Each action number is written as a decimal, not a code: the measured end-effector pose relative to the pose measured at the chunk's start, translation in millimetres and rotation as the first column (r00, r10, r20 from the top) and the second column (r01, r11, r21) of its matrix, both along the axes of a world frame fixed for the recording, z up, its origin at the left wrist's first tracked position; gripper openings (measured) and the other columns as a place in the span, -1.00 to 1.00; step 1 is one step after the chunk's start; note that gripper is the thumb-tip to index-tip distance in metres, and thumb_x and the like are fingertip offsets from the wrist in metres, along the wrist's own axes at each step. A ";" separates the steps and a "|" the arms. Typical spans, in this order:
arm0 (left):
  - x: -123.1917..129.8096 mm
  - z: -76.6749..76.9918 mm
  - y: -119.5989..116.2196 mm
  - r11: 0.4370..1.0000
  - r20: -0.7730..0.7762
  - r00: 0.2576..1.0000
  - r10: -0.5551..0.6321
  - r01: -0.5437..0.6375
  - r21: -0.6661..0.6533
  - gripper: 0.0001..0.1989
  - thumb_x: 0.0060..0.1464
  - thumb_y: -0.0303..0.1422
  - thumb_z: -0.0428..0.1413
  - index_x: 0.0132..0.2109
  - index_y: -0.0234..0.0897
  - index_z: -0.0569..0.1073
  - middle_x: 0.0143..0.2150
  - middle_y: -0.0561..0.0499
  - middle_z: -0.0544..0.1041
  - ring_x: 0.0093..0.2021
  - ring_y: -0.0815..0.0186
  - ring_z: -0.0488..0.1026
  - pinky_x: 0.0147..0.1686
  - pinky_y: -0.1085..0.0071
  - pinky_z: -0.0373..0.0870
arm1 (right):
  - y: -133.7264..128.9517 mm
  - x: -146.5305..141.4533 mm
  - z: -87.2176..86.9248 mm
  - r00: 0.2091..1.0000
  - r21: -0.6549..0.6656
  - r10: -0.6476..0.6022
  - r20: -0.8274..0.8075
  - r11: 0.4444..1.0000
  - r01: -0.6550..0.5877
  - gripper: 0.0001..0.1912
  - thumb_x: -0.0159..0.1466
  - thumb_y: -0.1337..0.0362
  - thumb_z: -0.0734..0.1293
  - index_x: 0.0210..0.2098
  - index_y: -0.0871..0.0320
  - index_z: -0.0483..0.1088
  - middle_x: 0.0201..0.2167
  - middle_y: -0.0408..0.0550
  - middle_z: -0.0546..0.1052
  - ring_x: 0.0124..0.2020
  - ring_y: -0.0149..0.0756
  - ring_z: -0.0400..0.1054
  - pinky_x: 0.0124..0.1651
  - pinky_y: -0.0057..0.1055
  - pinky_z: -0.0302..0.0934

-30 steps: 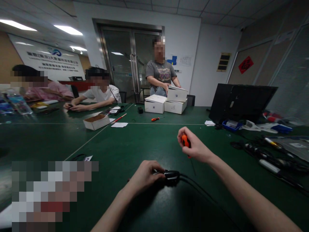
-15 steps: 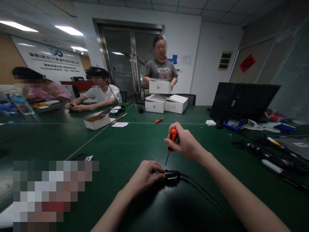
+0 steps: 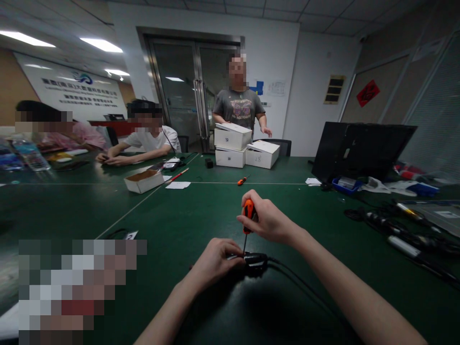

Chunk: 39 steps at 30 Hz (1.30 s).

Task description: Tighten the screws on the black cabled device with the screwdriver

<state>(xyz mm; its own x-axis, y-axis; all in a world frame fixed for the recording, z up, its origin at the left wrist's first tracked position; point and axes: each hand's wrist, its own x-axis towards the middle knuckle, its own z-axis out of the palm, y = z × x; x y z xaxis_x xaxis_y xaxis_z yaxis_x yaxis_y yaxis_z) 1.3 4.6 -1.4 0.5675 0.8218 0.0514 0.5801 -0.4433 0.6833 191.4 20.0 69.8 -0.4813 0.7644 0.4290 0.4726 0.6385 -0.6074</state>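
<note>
My right hand (image 3: 265,218) is closed around the orange-and-black handle of a screwdriver (image 3: 248,211), held nearly upright with its shaft pointing down. The shaft's tip reaches the black device beside my left fingertips; whether it touches a screw is too small to see. My left hand (image 3: 221,258) grips the left part of this small black corded device (image 3: 256,261) with thumb and fingers, holding it low over the table. A cord (image 3: 298,275) runs from the device's right end towards the lower right. My left fingers hide part of the device.
On the green table (image 3: 201,211) lies a second orange screwdriver (image 3: 242,181). White boxes (image 3: 230,157) are stacked at the back before a standing person (image 3: 240,108). An open box (image 3: 143,181) is on the left, a monitor (image 3: 362,153) and cabled tools (image 3: 406,244) on the right.
My right hand has brought the screwdriver down and slightly left, onto the device. My left hand stays put. The standing person has set a white box on the stack and freed one hand.
</note>
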 end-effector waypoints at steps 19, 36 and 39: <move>0.7 0.9 -1.3 1.000 0.007 1.000 0.018 -0.018 -0.026 -0.82 0.10 -0.35 0.17 -0.25 -0.23 0.70 -0.20 -0.05 0.65 -0.21 0.23 0.53 -0.16 0.40 0.40 | 6.8 -1.5 -9.3 0.996 0.099 0.017 0.083 0.995 -0.025 -0.59 0.19 0.22 0.48 -0.13 0.07 0.19 -0.52 -0.35 0.27 -0.53 -0.44 0.18 -0.43 -0.51 0.05; 0.6 -1.6 0.1 1.000 0.001 1.000 0.022 -0.022 -0.009 -0.81 0.10 -0.34 0.19 -0.22 -0.23 0.70 -0.19 -0.06 0.65 -0.21 0.22 0.54 -0.17 0.39 0.40 | -6.0 2.0 3.2 0.972 0.150 0.004 0.236 0.988 -0.040 -0.57 0.21 0.41 0.34 0.04 0.11 0.16 -0.37 -0.19 0.39 -0.38 -0.34 0.28 -0.29 -0.40 0.13; 0.5 -2.5 0.7 1.000 -0.002 1.000 0.022 -0.022 -0.008 -0.82 0.08 -0.35 0.19 -0.23 -0.24 0.70 -0.21 -0.06 0.65 -0.23 0.23 0.54 -0.19 0.40 0.39 | -5.3 1.5 2.9 0.971 0.164 -0.017 0.237 0.986 -0.023 -0.56 0.20 0.40 0.37 0.02 0.10 0.18 -0.37 -0.20 0.40 -0.40 -0.36 0.27 -0.31 -0.41 0.12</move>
